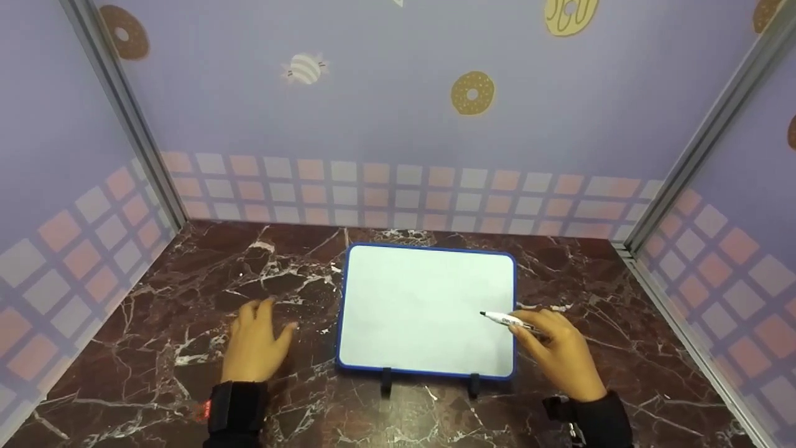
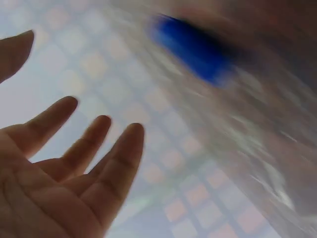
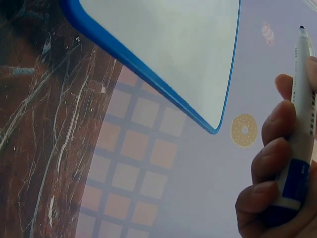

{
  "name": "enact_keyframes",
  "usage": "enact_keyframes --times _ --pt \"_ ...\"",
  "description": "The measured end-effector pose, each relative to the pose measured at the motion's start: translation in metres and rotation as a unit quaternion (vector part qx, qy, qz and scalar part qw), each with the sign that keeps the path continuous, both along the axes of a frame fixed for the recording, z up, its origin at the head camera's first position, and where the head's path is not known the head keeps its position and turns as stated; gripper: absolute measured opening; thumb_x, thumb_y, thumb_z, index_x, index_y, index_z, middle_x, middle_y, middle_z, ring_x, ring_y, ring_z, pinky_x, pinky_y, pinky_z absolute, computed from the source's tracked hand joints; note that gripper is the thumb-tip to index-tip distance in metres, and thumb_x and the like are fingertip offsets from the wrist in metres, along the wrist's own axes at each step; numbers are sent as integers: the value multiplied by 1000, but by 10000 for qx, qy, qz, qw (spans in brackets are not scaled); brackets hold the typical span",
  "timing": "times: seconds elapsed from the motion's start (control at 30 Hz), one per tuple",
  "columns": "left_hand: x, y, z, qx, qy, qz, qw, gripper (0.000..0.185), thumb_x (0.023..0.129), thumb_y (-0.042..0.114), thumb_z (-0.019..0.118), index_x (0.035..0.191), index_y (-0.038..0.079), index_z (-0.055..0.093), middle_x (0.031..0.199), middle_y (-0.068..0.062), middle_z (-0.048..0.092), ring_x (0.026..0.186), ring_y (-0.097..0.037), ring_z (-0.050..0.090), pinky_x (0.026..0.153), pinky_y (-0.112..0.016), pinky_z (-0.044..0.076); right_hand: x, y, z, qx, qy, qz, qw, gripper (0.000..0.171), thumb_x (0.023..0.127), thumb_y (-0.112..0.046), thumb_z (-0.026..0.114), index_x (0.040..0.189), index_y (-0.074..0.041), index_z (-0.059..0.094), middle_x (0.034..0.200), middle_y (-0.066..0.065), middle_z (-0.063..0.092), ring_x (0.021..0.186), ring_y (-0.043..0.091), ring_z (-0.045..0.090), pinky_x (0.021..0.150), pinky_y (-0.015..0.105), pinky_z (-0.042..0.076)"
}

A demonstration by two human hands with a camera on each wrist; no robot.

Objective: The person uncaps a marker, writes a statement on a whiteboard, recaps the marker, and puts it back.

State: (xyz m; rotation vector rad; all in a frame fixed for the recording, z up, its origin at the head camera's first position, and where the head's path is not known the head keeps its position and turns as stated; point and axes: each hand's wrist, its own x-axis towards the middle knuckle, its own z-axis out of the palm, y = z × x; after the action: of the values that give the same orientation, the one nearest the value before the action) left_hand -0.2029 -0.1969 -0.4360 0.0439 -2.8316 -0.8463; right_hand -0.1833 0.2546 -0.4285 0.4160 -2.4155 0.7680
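Note:
A blank whiteboard with a blue frame lies on the dark marble table, two black clips at its near edge. My right hand grips a white marker with its black tip over the board's right part. In the right wrist view the marker is held by curled fingers, with the whiteboard above it. My left hand lies flat on the table, left of the board, holding nothing. Its spread fingers show in the blurred left wrist view.
Purple patterned walls with metal corner posts enclose the table on three sides. Bare marble lies left and right of the board. A blurred blue edge shows in the left wrist view.

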Motion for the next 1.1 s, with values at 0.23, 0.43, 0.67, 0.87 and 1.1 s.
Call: enact_keyframes --times 0.23,0.43,0.67,0.87,1.1 --pt "7 77 13 -6 1614 -1570 9743 66 85 28 73 140 4 46 143 -21 46 132 -38 45 110 -54 38 5 -16 -1 204 -216 95 9995 23 84 -16 76 105 -25 75 73 -19 45 67 4 37 62 21 33" --pt "22 130 8 -753 2470 -2638 9294 72 79 31 76 140 8 46 140 -13 52 130 -28 50 110 -42 42 9 -35 -4 402 -45 476 9981 23 83 -20 77 105 -27 75 76 -24 47 67 2 37 61 18 33" --pt "37 154 1 -1055 2772 -3037 9054 72 80 35 77 141 12 47 135 -7 56 127 -23 53 107 -40 45 15 -56 -8 580 78 920 9940 25 82 -23 78 106 -27 74 77 -22 51 71 -1 41 61 18 38" --pt "39 162 -5 -1197 2857 -3082 8995 48 85 31 74 127 13 58 117 -1 65 112 -18 60 98 -37 50 18 -67 -12 778 375 1219 9888 24 81 -24 79 104 -24 73 75 -16 54 72 2 50 62 19 43" --pt "37 166 -11 -1157 3129 -2997 8938 27 89 27 68 113 13 65 100 4 68 97 -13 63 89 -30 52 21 -71 -13 734 333 1300 9882 21 84 -27 75 105 -25 72 76 -14 54 72 5 52 64 19 44"
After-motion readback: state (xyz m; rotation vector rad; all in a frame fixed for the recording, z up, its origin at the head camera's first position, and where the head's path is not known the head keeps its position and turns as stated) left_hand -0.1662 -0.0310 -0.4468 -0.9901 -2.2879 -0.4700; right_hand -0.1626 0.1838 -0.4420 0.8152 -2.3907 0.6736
